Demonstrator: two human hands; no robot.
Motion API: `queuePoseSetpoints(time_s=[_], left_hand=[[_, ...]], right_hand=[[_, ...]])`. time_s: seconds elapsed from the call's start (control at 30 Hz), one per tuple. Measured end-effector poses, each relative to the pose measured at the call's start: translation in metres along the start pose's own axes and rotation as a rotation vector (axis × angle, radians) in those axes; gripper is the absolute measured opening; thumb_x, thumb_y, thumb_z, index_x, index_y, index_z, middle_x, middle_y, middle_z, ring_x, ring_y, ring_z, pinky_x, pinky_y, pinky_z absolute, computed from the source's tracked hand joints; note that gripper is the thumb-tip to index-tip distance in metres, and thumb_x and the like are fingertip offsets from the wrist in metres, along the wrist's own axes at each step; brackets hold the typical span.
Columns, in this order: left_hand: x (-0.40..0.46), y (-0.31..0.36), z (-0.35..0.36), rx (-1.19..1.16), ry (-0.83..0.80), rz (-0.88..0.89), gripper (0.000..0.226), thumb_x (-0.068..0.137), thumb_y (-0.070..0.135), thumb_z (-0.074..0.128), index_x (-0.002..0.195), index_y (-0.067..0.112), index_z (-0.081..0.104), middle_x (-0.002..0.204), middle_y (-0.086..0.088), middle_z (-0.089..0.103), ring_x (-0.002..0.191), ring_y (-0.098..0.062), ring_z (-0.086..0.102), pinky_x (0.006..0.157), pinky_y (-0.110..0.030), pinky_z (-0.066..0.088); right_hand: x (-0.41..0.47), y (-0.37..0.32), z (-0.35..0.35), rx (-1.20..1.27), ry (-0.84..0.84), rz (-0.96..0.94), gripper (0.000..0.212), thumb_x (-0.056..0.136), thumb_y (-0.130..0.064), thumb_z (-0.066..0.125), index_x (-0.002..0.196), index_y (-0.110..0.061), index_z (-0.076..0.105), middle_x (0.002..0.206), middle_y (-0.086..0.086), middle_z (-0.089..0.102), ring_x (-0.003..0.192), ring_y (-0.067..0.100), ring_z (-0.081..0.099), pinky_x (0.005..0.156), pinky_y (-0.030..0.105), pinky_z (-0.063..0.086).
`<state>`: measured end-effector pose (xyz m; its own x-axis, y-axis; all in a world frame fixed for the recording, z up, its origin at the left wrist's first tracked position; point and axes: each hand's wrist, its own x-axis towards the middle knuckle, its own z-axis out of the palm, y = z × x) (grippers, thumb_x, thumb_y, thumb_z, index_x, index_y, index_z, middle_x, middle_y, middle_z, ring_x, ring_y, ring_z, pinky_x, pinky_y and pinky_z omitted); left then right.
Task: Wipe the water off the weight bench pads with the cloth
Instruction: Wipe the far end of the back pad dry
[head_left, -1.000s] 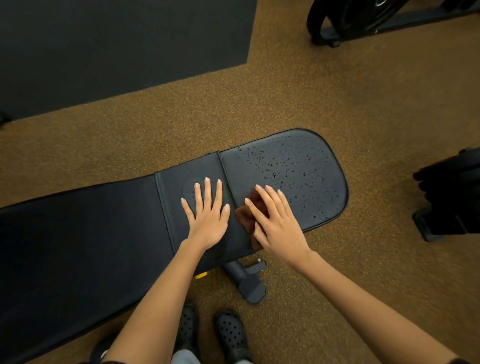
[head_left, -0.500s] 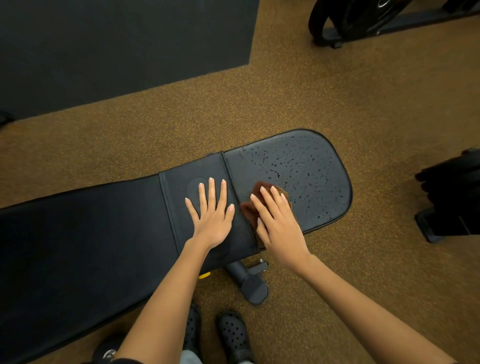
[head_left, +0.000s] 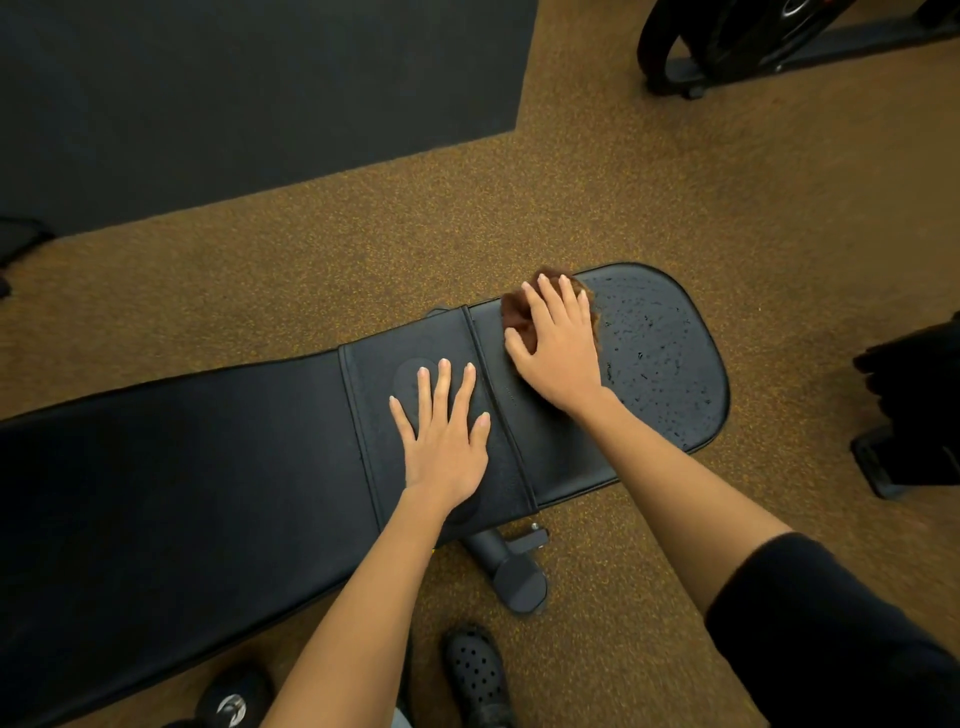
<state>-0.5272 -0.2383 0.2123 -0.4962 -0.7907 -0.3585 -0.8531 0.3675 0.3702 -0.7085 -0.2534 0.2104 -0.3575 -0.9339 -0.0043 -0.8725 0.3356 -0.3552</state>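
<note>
A black weight bench lies across the floor, with a long back pad (head_left: 182, 467) on the left and a shorter seat pad (head_left: 660, 358) on the right. Water droplets speckle the right part of the seat pad; the strip near the seam looks dry. My right hand (head_left: 558, 345) presses a brown cloth (head_left: 517, 314) flat against the far left edge of the seat pad, most of the cloth hidden under the palm. My left hand (head_left: 447, 431) rests flat, fingers spread, on the back pad just left of the seam.
A bench foot (head_left: 514, 569) sticks out below the pads, near my black perforated shoes (head_left: 475, 675). Brown speckled floor surrounds the bench, with a black mat (head_left: 234, 93) at the back left. Dark gym equipment stands at the right edge (head_left: 914, 405) and top right (head_left: 727, 41).
My right hand has slid the cloth away from me, from the near part of the seat pad to its far edge. The left hand has stayed in place on the back pad.
</note>
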Motion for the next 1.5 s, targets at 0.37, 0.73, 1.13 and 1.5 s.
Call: queuePoseSetpoints(time_s=[0.37, 0.73, 1.13, 1.5], left_hand=[[0.009, 0.022, -0.009, -0.124, 0.131, 0.101, 0.055, 0.104, 0.032, 0.026, 0.153, 0.017, 0.007, 0.160, 0.005, 0.000, 0.146, -0.015, -0.015, 0.114, -0.049, -0.017], [0.015, 0.031, -0.002, -0.106, 0.096, 0.090, 0.057, 0.103, 0.017, 0.028, 0.151, 0.012, -0.002, 0.160, -0.001, -0.005, 0.146, -0.017, -0.013, 0.115, -0.055, -0.012], [0.013, 0.024, 0.001, -0.160, 0.200, 0.132, 0.061, 0.100, 0.004, 0.029, 0.149, 0.016, -0.006, 0.160, -0.004, 0.010, 0.148, -0.016, 0.000, 0.117, -0.053, -0.007], [0.003, 0.041, -0.011, -0.416, 0.135, 0.044, 0.055, 0.101, 0.045, 0.013, 0.150, 0.034, -0.009, 0.160, 0.004, 0.011, 0.147, -0.010, -0.001, 0.114, -0.046, -0.019]], right_hand=[[-0.007, 0.040, -0.021, -0.090, -0.059, -0.235, 0.056, 0.094, -0.035, 0.031, 0.146, -0.018, 0.042, 0.155, 0.006, 0.035, 0.146, 0.028, 0.022, 0.121, 0.047, 0.008], [0.009, -0.010, 0.004, 0.059, -0.133, -0.313, 0.051, 0.096, -0.031, 0.037, 0.141, -0.011, 0.048, 0.147, 0.006, 0.046, 0.141, 0.026, 0.032, 0.118, 0.041, 0.006], [-0.003, -0.005, 0.001, 0.000, -0.083, -0.194, 0.058, 0.092, -0.034, 0.031, 0.143, -0.011, 0.045, 0.150, 0.006, 0.042, 0.144, 0.026, 0.028, 0.120, 0.047, 0.008], [-0.116, 0.010, -0.012, 0.046, -0.179, -0.327, 0.060, 0.097, -0.030, 0.045, 0.153, -0.019, 0.026, 0.160, -0.003, 0.021, 0.150, 0.013, 0.006, 0.122, 0.042, 0.003]])
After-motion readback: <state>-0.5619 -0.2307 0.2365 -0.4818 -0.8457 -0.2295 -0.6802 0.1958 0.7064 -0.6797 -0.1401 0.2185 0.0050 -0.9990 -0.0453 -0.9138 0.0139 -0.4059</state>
